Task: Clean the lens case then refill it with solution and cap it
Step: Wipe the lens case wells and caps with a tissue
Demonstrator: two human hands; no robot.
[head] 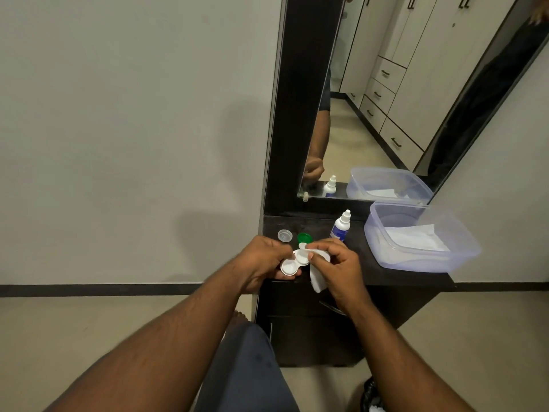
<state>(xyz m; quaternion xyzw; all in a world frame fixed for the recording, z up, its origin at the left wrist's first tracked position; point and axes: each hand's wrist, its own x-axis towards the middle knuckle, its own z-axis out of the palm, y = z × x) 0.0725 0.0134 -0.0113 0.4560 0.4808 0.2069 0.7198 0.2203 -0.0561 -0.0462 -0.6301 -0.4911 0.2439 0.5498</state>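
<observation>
My left hand (261, 260) grips a white two-well lens case (294, 263) above the front left of a dark dresser top (368, 263); both wells are uncapped and face up. My right hand (335, 266) pinches a white tissue (318, 278) against the case's right well, and the tissue's tail hangs down past my palm. On the dresser just behind the case lie a clear cap (284, 235) and a green cap (304, 238). A white solution bottle with a blue label (341, 226) stands upright behind my right hand, its nozzle cap on.
A clear plastic box (421, 233) holding white tissues sits at the right of the dresser. A dark-framed mirror (386, 93) rises behind it. Dresser drawers (312, 328) lie below my hands, and something black (371, 394) stands on the floor at lower right.
</observation>
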